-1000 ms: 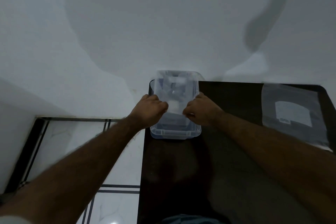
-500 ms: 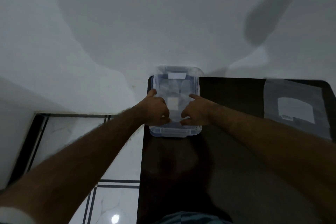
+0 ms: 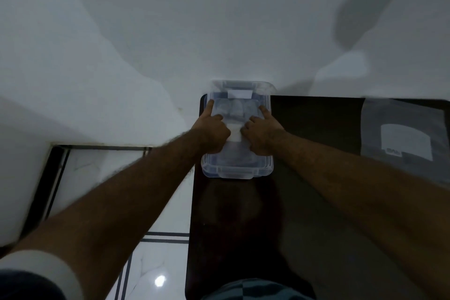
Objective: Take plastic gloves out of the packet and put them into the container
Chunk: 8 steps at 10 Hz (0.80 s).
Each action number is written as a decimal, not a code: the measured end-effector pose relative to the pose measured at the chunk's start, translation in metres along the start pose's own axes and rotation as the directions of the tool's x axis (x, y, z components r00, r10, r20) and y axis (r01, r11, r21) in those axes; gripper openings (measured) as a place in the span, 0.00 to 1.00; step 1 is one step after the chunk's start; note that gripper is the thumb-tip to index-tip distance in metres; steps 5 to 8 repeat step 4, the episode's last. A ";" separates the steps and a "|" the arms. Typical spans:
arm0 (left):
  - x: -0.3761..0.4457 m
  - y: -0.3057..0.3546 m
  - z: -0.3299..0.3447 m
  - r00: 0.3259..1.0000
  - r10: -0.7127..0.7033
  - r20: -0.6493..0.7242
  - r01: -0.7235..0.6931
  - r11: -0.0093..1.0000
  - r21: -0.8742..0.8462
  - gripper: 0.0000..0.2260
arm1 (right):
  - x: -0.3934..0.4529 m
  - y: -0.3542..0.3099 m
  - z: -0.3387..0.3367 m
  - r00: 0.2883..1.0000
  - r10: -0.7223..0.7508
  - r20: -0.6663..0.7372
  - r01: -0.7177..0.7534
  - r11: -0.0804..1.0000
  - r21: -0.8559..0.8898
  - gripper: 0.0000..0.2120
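A clear plastic container [image 3: 237, 173] stands at the far left corner of the dark table [image 3: 243, 226], against the white wall. Translucent plastic gloves [image 3: 232, 111] lie inside it, with a white patch showing between my hands. My left hand [image 3: 211, 134] and my right hand [image 3: 263, 135] are both down in the container on the gloves. Each has its fingers curled and its index finger stretched to a far corner of the box. The flat clear packet [image 3: 404, 139] with a white label lies on the table at the far right.
The table's left edge runs just beside the container, with white tiled floor [image 3: 155, 263] below it. The white wall [image 3: 219, 31] rises directly behind the container.
My hands have gone from pinching the glove over the container's middle to pushing it down inside, and both index fingers have stretched out to the far corners.
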State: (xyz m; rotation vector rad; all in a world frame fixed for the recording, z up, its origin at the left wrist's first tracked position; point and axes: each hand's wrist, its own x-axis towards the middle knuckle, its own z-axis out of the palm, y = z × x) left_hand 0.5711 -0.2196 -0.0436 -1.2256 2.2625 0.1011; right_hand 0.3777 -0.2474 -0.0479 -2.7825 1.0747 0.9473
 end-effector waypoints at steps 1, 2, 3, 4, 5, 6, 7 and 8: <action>-0.002 0.003 -0.003 0.996 -0.011 -0.084 0.009 1.000 -0.019 0.11 | -0.003 0.003 -0.002 1.000 -0.001 -0.024 0.002 1.000 0.017 0.22; -0.010 0.005 -0.006 0.990 -0.037 -0.138 0.027 0.997 -0.070 0.12 | -0.016 0.009 -0.009 0.999 -0.010 -0.044 0.013 0.997 0.073 0.20; -0.017 0.011 -0.004 0.971 -0.083 -0.224 0.059 0.992 -0.112 0.11 | -0.028 0.016 -0.008 0.996 -0.029 -0.083 0.038 0.993 0.114 0.19; -0.020 0.021 -0.005 0.939 -0.207 -0.275 0.154 0.967 -0.203 0.12 | -0.040 0.020 -0.002 0.988 0.016 -0.152 0.007 0.989 0.145 0.21; -0.020 0.021 -0.005 0.939 -0.207 -0.275 0.154 0.967 -0.203 0.12 | -0.040 0.020 -0.002 0.988 0.016 -0.152 0.007 0.989 0.145 0.21; -0.020 0.021 -0.005 0.939 -0.207 -0.275 0.154 0.967 -0.203 0.12 | -0.040 0.020 -0.002 0.988 0.016 -0.152 0.007 0.989 0.145 0.21; -0.020 0.021 -0.005 0.939 -0.207 -0.275 0.154 0.967 -0.203 0.12 | -0.040 0.020 -0.002 0.988 0.016 -0.152 0.007 0.989 0.145 0.21; -0.020 0.021 -0.005 0.939 -0.207 -0.275 0.154 0.967 -0.203 0.12 | -0.040 0.020 -0.002 0.988 0.016 -0.152 0.007 0.989 0.145 0.21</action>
